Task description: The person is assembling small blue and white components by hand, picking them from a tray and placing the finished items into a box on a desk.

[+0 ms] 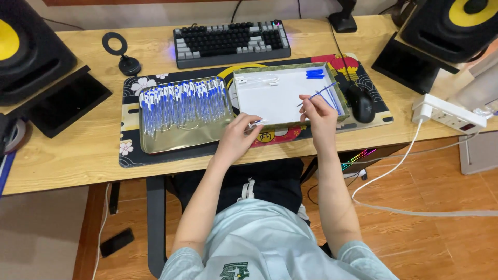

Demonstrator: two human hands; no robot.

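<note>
My left hand (239, 136) pinches a small white pen part (258, 123) at the front edge of a shallow white tray with a green rim (283, 124). My right hand (317, 112) holds a thin blue pen refill (317, 94) tilted up over that tray. More blue refills (335, 100) lie along the tray's right side, blue caps (314, 73) sit at its far end, and a few white parts (259, 81) lie at its far left. To the left a metal tray (176, 141) holds several blue-and-white pens (181, 103) in a row.
A keyboard (232, 42) sits behind the trays, a black mouse (361, 102) to the right. Black speakers (450, 27) flank the desk, with a white power strip (449, 113) and cable at right. A patterned desk mat (129, 155) lies under the trays.
</note>
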